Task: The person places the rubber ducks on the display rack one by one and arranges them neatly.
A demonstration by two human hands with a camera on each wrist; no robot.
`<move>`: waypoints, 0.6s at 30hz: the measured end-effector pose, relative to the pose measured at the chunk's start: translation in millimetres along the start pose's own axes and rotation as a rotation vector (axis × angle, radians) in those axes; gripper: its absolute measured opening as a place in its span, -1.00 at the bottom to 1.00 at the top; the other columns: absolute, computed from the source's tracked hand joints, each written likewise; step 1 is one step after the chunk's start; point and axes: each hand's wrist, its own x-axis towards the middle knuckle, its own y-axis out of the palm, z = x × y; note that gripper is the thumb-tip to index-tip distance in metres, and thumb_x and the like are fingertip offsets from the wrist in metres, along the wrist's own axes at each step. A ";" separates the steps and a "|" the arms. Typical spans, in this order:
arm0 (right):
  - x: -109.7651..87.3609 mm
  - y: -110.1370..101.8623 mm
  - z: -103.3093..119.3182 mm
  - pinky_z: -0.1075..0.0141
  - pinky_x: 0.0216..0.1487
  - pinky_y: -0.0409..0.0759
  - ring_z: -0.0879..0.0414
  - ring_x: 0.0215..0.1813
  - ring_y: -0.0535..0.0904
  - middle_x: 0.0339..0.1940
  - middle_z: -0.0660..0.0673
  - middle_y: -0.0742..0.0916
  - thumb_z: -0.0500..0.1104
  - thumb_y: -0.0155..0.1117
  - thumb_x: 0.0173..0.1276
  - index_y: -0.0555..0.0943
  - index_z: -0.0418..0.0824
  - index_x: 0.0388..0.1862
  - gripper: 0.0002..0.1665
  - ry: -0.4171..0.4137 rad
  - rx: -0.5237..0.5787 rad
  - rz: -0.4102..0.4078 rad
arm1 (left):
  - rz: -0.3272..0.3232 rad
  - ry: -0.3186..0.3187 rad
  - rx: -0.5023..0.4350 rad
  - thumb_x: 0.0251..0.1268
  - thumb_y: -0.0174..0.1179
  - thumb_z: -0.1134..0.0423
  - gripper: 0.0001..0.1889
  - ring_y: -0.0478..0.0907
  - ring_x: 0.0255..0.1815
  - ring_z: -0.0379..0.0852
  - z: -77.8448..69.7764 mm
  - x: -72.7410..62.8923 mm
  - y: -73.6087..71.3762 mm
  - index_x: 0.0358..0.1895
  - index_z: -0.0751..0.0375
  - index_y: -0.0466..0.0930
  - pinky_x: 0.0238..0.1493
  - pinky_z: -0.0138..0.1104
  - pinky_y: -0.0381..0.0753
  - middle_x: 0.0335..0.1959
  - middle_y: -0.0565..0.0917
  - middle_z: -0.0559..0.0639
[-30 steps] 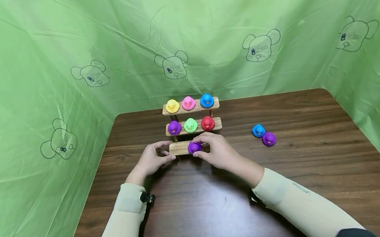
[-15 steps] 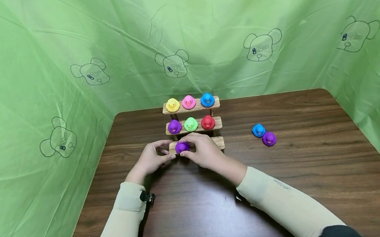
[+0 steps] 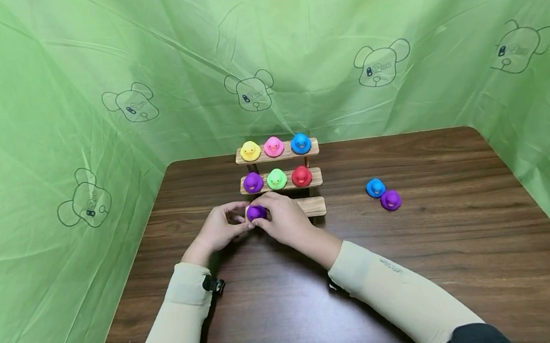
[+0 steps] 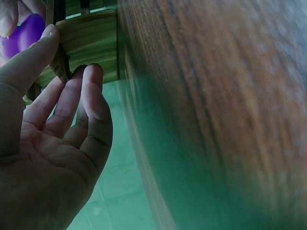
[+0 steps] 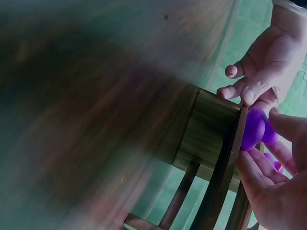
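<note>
A three-tier wooden display stand (image 3: 315, 207) stands on the table. My right hand (image 3: 285, 218) pinches a purple rubber duck (image 3: 256, 212) at the left end of its lowest tier; in the right wrist view the duck (image 5: 254, 130) sits between thumb and fingers, against the board. My left hand (image 3: 217, 230) holds the left end of that same tier, thumb at the front and fingers behind, as the left wrist view shows. On the middle tier are a purple duck (image 3: 253, 182), a green duck (image 3: 277, 179) and a red duck (image 3: 302, 176).
The top tier bears a yellow duck (image 3: 250, 150), a pink duck (image 3: 274, 146) and a blue duck (image 3: 300, 143). Right of the stand, a blue duck (image 3: 375, 188) and a purple duck (image 3: 391, 200) lie on the table (image 3: 462, 230). Green cloth (image 3: 311, 33) surrounds the table's back and sides.
My right hand has moved left along the lowest tier with the purple duck, from near the tier's middle to its left end. The left hand has stayed in place.
</note>
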 end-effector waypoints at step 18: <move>3.0 4.7 2.6 0.19 -0.04 0.66 0.10 -0.06 0.67 -0.03 0.04 0.70 -0.08 0.68 0.21 0.78 -0.06 0.02 -0.60 0.024 -0.040 -0.003 | 0.003 -0.016 -0.013 0.23 0.55 0.34 -0.42 0.71 -0.25 -0.02 -1.3 -0.9 0.5 0.32 0.24 0.62 -0.50 -0.30 0.68 -0.24 0.78 0.13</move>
